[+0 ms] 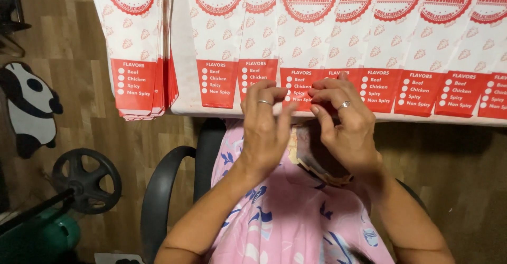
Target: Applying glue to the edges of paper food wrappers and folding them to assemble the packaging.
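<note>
Both hands at the bag row's edge
Left hand (262, 129) and right hand (346, 124), fingertips together, pinch one white-and-red printed paper bag (298, 87) on the table edge (182, 105); tugging could disturb overlapped neighbours.

Just one head-worn cam here, looking steeply down and forward from close above the lap, at the near edge of the white worktop (179, 105) covered in red-and-white printed paper bags (311, 37).

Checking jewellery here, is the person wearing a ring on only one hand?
No, a silver ring shows on the left hand and another on the right hand.
</note>
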